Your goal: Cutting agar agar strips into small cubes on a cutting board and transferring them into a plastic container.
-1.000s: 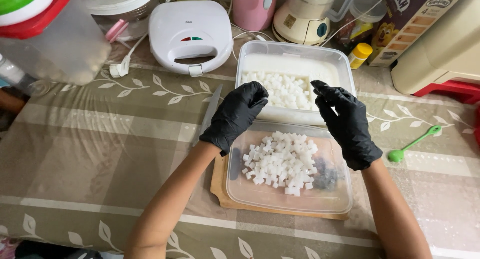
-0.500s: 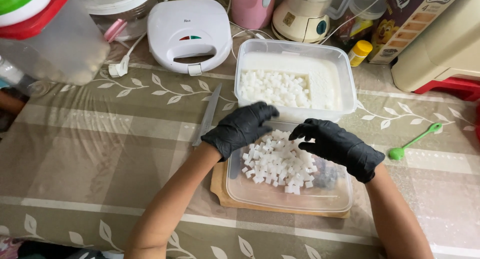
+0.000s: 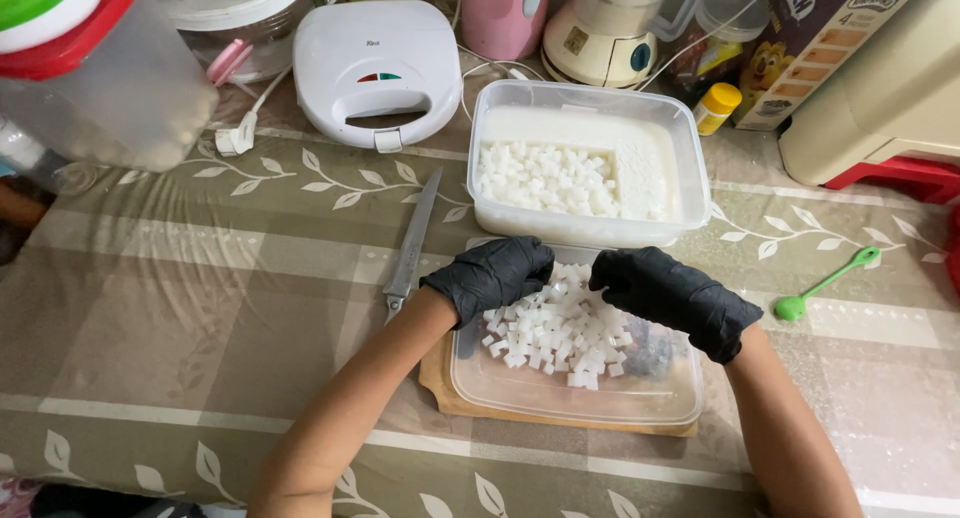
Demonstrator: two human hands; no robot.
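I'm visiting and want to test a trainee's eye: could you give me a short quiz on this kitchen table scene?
1. True or false: both hands wear black gloves.
2. Where does the knife lie? A) in the tub B) on the tablecloth, left of the board C) in the right hand
3. What do the hands rest on?

Key:
1. True: left hand and right hand are gloved.
2. B: the knife lies beside the wooden board.
3. The white cubes piled on a clear lid, in front of the tub.
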